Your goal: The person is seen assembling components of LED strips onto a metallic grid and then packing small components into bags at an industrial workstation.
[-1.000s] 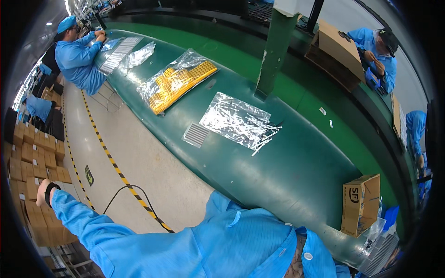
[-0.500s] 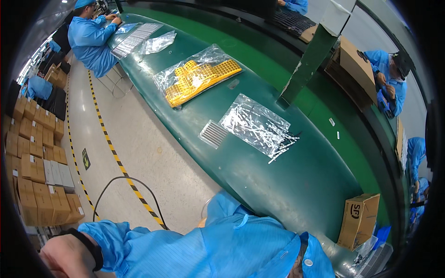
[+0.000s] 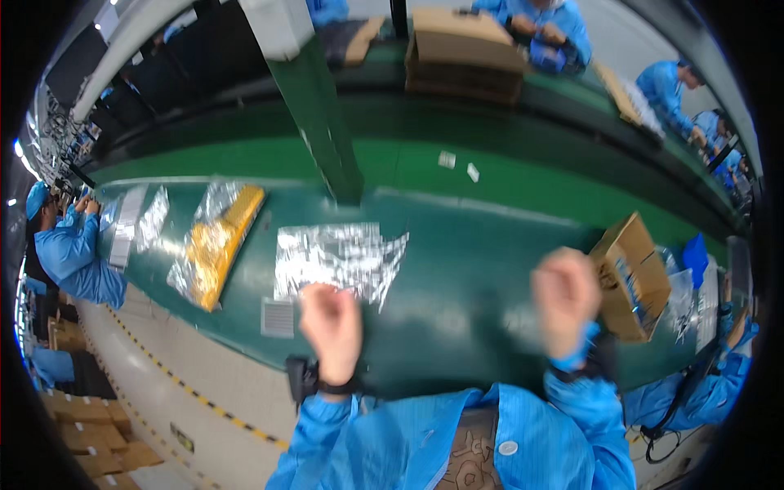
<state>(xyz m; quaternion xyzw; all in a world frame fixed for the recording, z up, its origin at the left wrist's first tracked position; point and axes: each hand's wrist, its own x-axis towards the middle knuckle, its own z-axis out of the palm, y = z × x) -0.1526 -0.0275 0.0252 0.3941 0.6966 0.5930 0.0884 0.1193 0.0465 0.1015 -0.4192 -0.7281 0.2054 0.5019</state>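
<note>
My left hand [image 3: 331,327] is over the green table [image 3: 457,261], fingers curled together at the near edge of a clear plastic bag [image 3: 322,253] full of thin silvery strips. What those fingers hold, if anything, is too small to make out. Just left of this hand lies a small flat piece with parallel grey strips [image 3: 278,318]. Motion smears my right hand [image 3: 565,294], raised above the table's right part, left of an open cardboard box [image 3: 633,278]; its fingers do not show clearly. Small bluish things lie inside the box.
Yellow perforated trays [image 3: 224,249] in clear plastic lie farther left. A green post [image 3: 322,122] rises behind the table. One person [image 3: 69,245] sits at the far left end; others work across the green strip. Blue and clear packaging [image 3: 694,260] is right of the box.
The view has swung toward the right and now faces the table squarely. My left hand has come from the lower left edge to the bag; my right hand has come into view.
</note>
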